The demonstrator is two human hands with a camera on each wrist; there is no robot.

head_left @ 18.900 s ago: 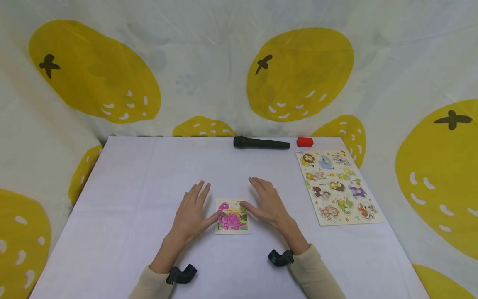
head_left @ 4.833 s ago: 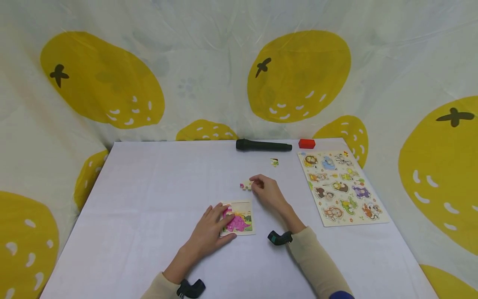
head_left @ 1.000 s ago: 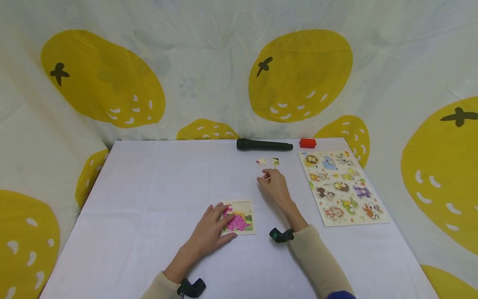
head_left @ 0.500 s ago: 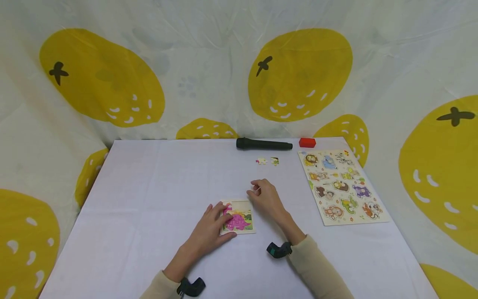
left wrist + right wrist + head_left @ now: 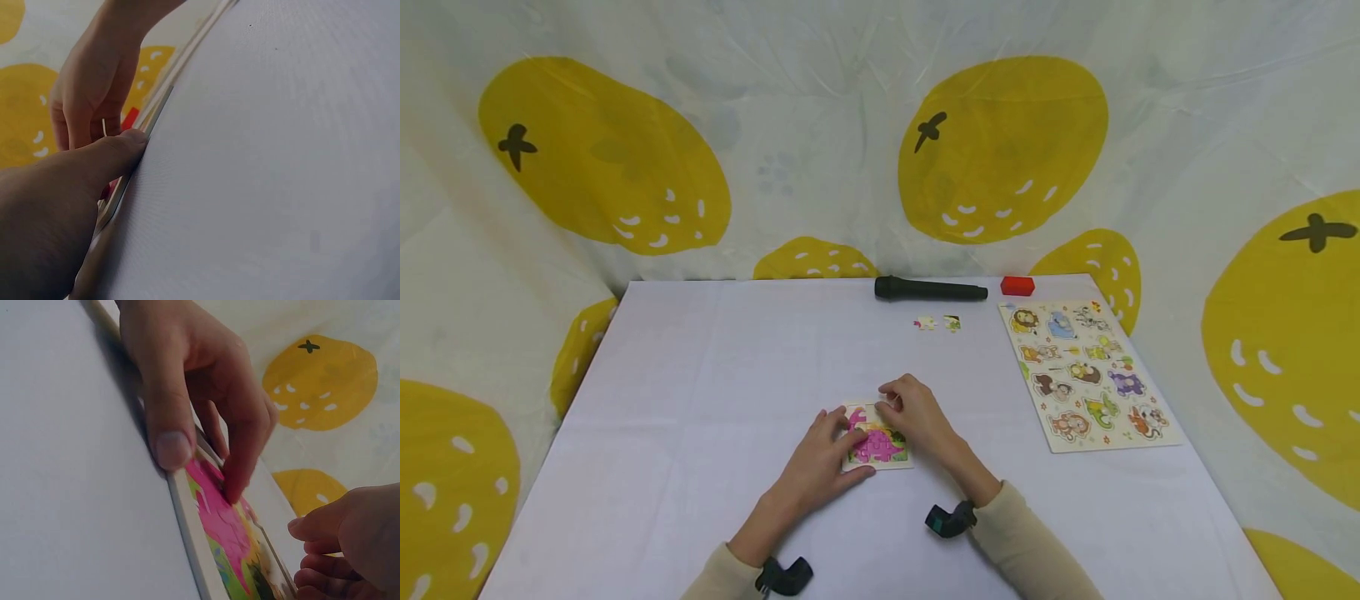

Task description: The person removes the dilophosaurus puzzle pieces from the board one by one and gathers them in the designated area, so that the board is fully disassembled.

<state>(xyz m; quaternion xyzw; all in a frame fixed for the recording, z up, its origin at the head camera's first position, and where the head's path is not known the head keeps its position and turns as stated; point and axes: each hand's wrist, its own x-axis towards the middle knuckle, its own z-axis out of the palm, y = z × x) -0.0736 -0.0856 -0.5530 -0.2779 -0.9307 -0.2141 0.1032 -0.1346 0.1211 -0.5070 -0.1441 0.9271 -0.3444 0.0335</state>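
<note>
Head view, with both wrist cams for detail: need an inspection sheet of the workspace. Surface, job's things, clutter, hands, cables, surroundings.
Surface: white tabletop, faint creases.
Job's things: pink dinosaur puzzle lies flat; two loose pieces, one pink and cream, one green and dark, lie beyond it.
Clutter: black microphone-like object, red block, animal board.
Left hand: rests on the puzzle, thumb at its frame.
Right hand: pinches a thin pale-edged piece over the puzzle; its printed face can't be made out.
Cables: nothing seen.
Surroundings: pale backdrop, yellow fruit-like print.
</note>
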